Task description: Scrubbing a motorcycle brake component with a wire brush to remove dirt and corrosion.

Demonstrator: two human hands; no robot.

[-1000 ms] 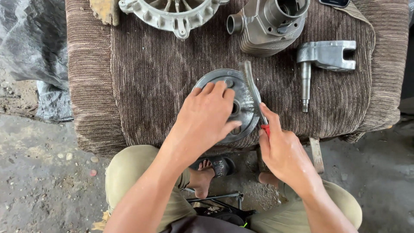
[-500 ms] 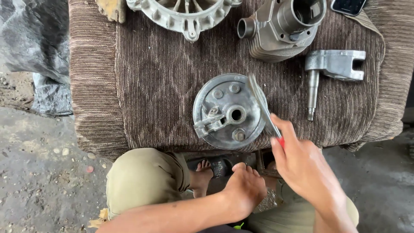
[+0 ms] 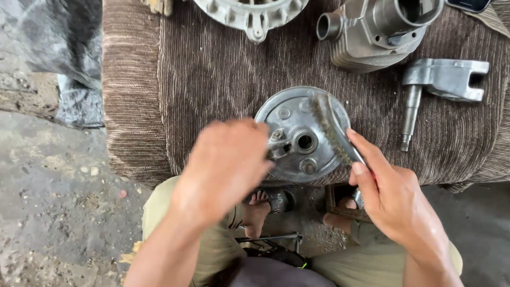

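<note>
Item: round metal plate (image 3: 300,135), grey, cast, with a centre hole, bolt heads and a small lever on its face. Lies flat near the front edge of a brown ribbed cushion (image 3: 202,79) that serves as the desk.

Handling, as judged: stiff, fairly heavy for its size, not fragile. The smooth face is probably slippery if oily. Best taken by the rim, or steadied with a palm on the face. The lever and hub stand proud and could snag.

Hands: left hand (image 3: 228,165) hovers over the plate's left side, fingers loosely curled, blurred. Whether it touches the plate cannot be told. Right hand (image 3: 396,196) is closed round the handle of a wire brush (image 3: 332,130), whose bristles lie across the plate's right half.

Nearby stock on the cushion:
- ringed housing (image 3: 249,13), top, partly cut off.
- finned cylinder (image 3: 372,32), top right.
- forked bracket with stem (image 3: 441,85), right, well apart from the plate.

Packages, labels, signs: none seen on the cushion. A dark flat object (image 3: 467,4) sits at the top right corner. A grey plastic sheet (image 3: 53,48) lies on the ground at left.
</note>
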